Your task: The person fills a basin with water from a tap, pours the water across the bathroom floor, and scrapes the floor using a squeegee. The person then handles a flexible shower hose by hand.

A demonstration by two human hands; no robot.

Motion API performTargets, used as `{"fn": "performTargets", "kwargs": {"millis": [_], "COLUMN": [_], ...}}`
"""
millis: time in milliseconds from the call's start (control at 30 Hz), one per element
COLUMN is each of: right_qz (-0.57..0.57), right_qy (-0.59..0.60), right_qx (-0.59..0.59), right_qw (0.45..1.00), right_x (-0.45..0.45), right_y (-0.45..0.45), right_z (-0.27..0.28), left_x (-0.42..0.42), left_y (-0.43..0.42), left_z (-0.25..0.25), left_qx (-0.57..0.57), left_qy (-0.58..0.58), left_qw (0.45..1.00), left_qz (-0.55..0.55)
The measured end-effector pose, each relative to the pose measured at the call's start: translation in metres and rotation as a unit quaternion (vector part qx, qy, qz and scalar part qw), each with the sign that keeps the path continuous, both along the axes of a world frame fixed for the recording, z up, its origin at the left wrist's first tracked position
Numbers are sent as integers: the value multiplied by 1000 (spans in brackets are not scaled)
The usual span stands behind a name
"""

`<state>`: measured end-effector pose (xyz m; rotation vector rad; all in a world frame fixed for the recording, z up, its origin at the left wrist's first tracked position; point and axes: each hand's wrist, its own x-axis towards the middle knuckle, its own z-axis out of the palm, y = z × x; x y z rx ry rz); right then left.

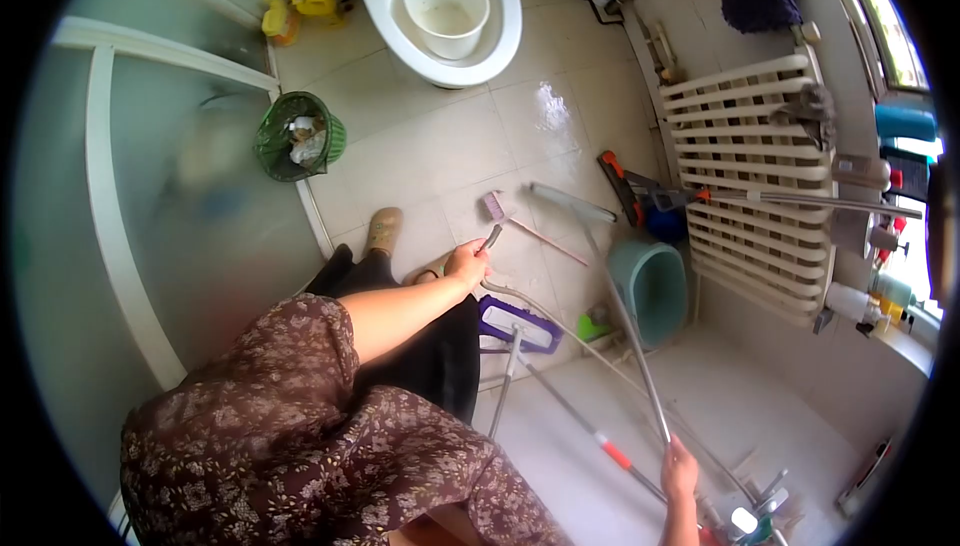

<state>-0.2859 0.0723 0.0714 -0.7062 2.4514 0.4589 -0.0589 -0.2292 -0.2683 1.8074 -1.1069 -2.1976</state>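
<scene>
My left hand point(467, 264) is closed around a grey hose point(520, 296). A short end of it sticks out above my fingers, and the rest runs back toward the bathtub. My right hand point(680, 468), at the lower right, grips the metal pole of a floor squeegee point(632, 331). The squeegee's long blade lies on the tiled floor point(430, 136), beside a small pink brush point(494, 208) with a thin handle. Near my left hand is a purple-framed flat mop point(520, 326), its pole leaning over the tub edge.
A white toilet point(505, 46) with a white bucket point(447, 11) in it stands at the top. A green wastebasket point(335, 136) is by the glass door. A teal tub point(675, 291), a radiator point(750, 176), another mop point(625, 191) and the bathtub point(570, 416) lie to the right. The floor looks wet.
</scene>
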Motion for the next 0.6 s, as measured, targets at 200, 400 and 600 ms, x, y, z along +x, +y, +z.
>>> {"fn": "performTargets", "kwargs": {"millis": [200,400,600], "right_qz": [67,247,272], "right_qy": [-63,-90,-50], "right_qx": [-27,-113,-51], "right_qw": [995,958,960], "right_x": [33,59,52], "right_y": [-103,-219,-265], "right_z": [-43,-152,-195], "left_x": [51,95,99], "left_y": [-30,-61,-74], "left_z": [26,27,33], "left_qx": [-16,-24,48], "left_qy": [-29,-39,-25], "left_qw": [997,989,988], "left_qz": [72,137,147]}}
